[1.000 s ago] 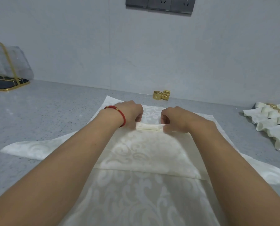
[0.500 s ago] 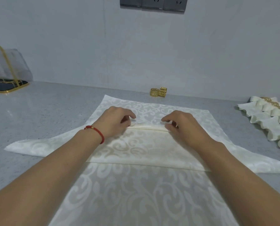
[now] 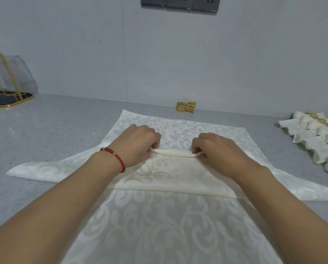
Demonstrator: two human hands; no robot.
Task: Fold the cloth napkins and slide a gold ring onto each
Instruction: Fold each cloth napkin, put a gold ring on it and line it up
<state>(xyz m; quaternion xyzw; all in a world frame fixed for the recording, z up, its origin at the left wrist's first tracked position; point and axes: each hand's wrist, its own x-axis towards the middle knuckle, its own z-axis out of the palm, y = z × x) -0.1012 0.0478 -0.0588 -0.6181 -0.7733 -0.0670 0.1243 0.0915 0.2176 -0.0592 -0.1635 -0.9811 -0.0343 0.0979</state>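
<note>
Left hand (image 3: 138,144) and right hand (image 3: 219,149) pinch a pleat in the cream damask cloth napkin (image 3: 170,168), folding underway; next likely needs another even pleat.

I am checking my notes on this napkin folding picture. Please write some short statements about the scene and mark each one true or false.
1. Both hands pinch a raised pleat of the white napkin: the left hand at one end, the right hand at the other. True.
2. A gold ring is already on the napkin being folded. False: the two loose gold rings stand on the countertop beyond it, near the wall.
3. The red bracelet is on the right wrist. False: it is on the left wrist.
4. The finished napkins lie at the right edge and wear gold rings. True.
</note>
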